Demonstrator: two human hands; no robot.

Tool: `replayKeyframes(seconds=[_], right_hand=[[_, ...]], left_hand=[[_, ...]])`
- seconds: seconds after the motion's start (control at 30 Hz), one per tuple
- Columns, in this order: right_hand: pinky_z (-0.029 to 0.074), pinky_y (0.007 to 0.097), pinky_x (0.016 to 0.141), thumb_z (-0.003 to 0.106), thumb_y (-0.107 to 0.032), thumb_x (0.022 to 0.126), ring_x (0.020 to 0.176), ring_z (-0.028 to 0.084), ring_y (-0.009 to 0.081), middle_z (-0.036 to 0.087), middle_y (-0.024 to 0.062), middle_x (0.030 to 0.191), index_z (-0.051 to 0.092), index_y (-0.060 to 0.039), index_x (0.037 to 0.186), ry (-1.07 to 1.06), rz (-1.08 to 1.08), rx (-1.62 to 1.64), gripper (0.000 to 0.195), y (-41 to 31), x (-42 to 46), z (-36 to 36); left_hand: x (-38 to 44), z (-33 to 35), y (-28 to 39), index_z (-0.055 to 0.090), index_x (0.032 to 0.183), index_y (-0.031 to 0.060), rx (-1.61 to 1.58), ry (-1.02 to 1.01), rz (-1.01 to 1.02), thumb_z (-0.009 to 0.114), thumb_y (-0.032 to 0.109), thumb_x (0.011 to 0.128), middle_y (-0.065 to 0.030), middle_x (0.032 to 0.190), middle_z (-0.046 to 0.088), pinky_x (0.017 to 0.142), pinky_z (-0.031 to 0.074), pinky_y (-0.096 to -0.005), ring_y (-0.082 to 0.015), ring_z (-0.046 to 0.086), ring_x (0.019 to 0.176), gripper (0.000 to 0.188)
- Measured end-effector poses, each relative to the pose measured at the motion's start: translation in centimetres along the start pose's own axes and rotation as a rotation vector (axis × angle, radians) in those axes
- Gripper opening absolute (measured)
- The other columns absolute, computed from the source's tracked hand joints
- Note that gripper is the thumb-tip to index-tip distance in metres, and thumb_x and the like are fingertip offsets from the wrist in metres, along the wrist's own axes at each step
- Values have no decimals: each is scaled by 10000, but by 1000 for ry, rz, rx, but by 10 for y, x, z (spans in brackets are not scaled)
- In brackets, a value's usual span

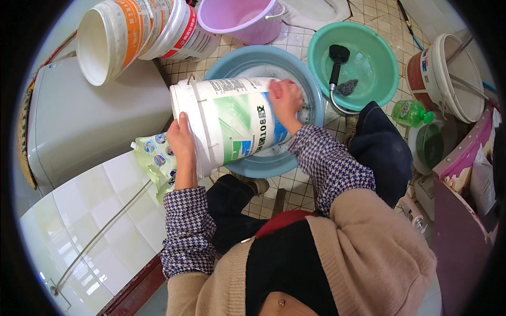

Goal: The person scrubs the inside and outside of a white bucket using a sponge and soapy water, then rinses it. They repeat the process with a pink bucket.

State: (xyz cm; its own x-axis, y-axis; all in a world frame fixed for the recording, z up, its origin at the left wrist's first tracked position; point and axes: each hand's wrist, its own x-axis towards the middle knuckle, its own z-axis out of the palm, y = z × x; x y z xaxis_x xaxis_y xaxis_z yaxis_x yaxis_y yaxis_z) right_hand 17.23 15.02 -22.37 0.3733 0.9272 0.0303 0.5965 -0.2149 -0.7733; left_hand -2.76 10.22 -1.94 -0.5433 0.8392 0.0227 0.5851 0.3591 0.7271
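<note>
A large white plastic bucket with green and blue print [237,118] lies tilted on its side over a blue plastic basin [269,170] of soapy water. My left hand [182,144] grips the bucket's rim at the left, thumb on the outside. On the bucket's right end, near its base, rests my right hand [284,98] with curled fingers; whether it holds a cloth or pad is hidden. To the right, a green plastic basin [379,51] holds water, a black shower head [338,57] with a metal hose, and a grey scouring pad [346,87].
Two white buckets [93,47] [193,43] lie at the upper left by a grey appliance [99,106]. A purple bucket [253,23] stands behind the blue basin. Green detergent [409,113] and a bucket holding tools [431,79] are at right. A green pouch [152,158] lies on the tiled ledge [118,213].
</note>
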Motion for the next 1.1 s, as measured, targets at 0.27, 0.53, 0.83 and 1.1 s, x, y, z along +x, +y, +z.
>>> replayKeyframes(seconds=[0.27,0.53,0.83,1.1], right_hand=[[417,480,814,716,-340,732,1041,511,344,542,85,1015,629,-187,970,-70,-374,480,296,-62,-18,-16],[409,500,778,650,-381,788,1031,472,350,524,106,1067,590,-179,1101,35,21,4,378,9,-13,-2],[441,434,750,701,-382,736,972,498,345,536,141,989,504,-118,1165,-66,-365,464,542,-88,-20,-35],[385,530,870,737,-369,681,1135,433,288,521,55,1077,653,-191,936,-163,-140,459,322,-41,7,-1]], left_hand=[[7,-1,6,629,936,-60,-202,-15,-189,518,245,954,-21,867,636,698,431,-238,-81,530,761,325],[6,4,0,623,905,-47,-172,-9,-118,522,246,951,-31,853,637,691,440,-258,-86,540,752,314],[18,4,0,613,991,-52,-236,-12,-186,525,253,950,-48,889,636,714,441,-260,-103,546,784,320],[18,14,14,603,1030,-62,-164,0,-153,491,244,955,-71,914,635,737,436,-271,-122,546,795,334]])
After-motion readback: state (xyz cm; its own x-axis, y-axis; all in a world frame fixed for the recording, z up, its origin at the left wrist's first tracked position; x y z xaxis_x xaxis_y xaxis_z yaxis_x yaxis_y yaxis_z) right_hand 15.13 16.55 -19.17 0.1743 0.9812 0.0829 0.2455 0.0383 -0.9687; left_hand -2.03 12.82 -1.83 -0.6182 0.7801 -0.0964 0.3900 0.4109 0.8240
